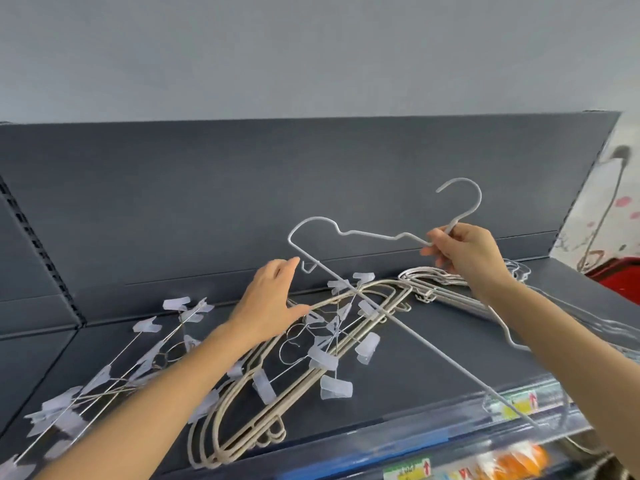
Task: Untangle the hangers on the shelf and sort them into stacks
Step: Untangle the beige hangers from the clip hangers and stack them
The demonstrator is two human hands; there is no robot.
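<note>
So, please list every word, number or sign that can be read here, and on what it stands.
Red upward arrow: lower price tag on the shelf edge.
Red upward arrow: right price tag.
Other print on both tags: too blurred to read.

We face a plain pale grey wall above the dark grey metal shelving back panel; rightward, a white blossom-patterned wall.
</note>
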